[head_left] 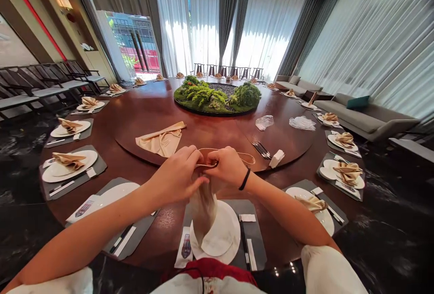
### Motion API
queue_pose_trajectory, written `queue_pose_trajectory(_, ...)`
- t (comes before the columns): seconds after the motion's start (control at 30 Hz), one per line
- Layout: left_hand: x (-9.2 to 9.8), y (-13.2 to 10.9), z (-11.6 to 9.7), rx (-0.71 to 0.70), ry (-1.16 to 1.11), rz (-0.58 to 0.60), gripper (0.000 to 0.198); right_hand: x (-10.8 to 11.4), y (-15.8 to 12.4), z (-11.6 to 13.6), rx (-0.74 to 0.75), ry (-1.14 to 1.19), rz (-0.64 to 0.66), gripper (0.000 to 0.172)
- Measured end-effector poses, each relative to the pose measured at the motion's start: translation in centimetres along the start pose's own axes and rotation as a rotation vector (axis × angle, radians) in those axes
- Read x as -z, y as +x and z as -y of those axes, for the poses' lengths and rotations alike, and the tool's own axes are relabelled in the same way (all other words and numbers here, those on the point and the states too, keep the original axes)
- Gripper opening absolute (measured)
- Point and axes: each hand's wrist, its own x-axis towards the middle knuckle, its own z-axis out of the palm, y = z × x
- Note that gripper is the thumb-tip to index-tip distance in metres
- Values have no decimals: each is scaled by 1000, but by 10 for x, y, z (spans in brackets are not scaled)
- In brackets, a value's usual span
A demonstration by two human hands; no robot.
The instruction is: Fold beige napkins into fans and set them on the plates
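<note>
A beige cloth napkin [203, 210] hangs gathered below my hands, its lower end over the stacked white plates [232, 237] in front of me. My left hand [181, 174] is closed around the napkin's bunched top, which its fingers partly hide. With bent fingers, my right hand [225, 163] pinches a thin tan cord [250, 154] at the top of the napkin. One stretch of the cord crosses between both hands, and a loop of it trails to the right. Beyond my left hand, another beige napkin [162, 140] lies loosely folded on the turntable.
The large round table [166, 226] carries place settings with folded napkins around its edge. On the turntable [220, 126] are a green plant centerpiece [217, 97], crumpled clear plastic [302, 123], several dark sticks [261, 150] and a small white bundle [277, 158]. Chopsticks [244, 244] lie beside the near plates.
</note>
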Motion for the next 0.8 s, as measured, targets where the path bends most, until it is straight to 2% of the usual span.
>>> queue_pose_trajectory(0.07,-1,1,2,-12,-39,53,10,4,-2,3,14,-60,48,30)
queue_pose_trajectory(0.1,0,2,4,-18,-71,73,7,8,-3,2,16,-92,76,31)
queue_pose_trajectory(0.17,8,4,13,-35,-102,86,14,17,-7,-5,-39,-194,151,39)
queue_pose_trajectory(0.23,20,6,27,-49,-65,64,19,33,-13,-20,-174,-346,234,43)
queue_pose_trajectory(0.3,34,7,44,-48,-26,32,20,55,-20,-38,-296,-451,296,40)
queue_pose_trajectory(0.37,47,7,61,-32,-36,-5,22,78,-24,-51,-295,-405,320,35)
queue_pose_trajectory(0.47,63,5,75,-7,-118,-66,25,111,-27,-52,-66,-132,266,39)
queue_pose_trajectory(0.57,78,3,77,62,-220,-138,30,133,-25,-36,119,97,127,38)
queue_pose_trajectory(0.63,87,6,76,160,-305,-218,32,143,-21,-28,129,180,34,35)
queue_pose_trajectory(0.7,92,16,79,244,-373,-261,33,149,-11,-31,110,227,-38,31)
queue_pose_trajectory(0.8,83,46,93,270,-439,-181,30,151,14,-63,63,266,-99,29)
